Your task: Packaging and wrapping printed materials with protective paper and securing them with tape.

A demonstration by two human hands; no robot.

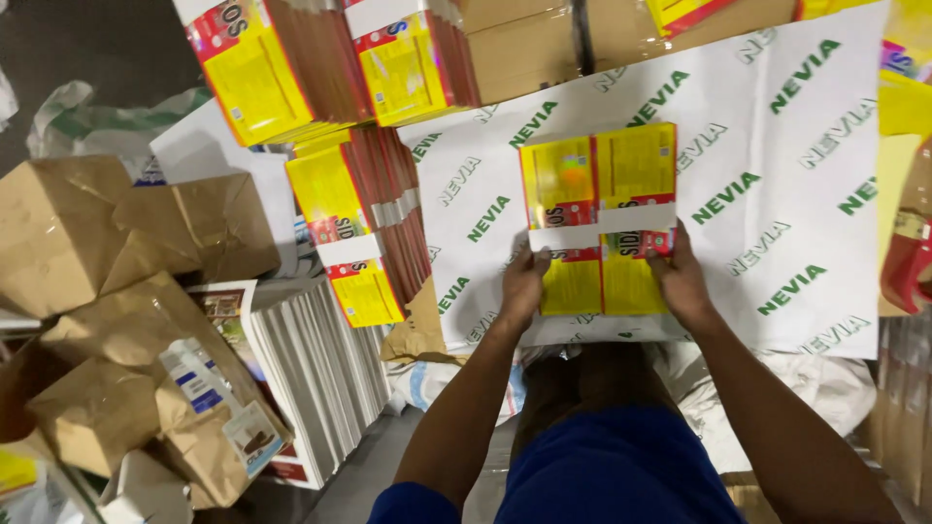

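A banded bundle (pixel 599 218) of flat yellow-and-red cartons lies on a white printed wrapping sheet (pixel 777 175), just above the frame's centre. The left hand (pixel 524 283) grips its near left corner, at about 7 o'clock from the bundle's middle; the right hand (pixel 680 277) grips the near right corner, at about 5 o'clock, fingers curled over the edge. The white band already circles the bundle, but the sheet lies flat and unfolded beneath it, so any wrapping appears not yet begun. More banded bundles (pixel 330 68) of the same cartons lean in stacks at 10 and 11 o'clock, with another stack (pixel 364 228) at 9 o'clock, touching the sheet's left edge; these look finished as far as banding goes. Farther out at 8 o'clock sit brown paper parcels (pixel 107 320) and a row of pale flat packs (pixel 316 359). Whether those parcels hold the same goods cannot be told.
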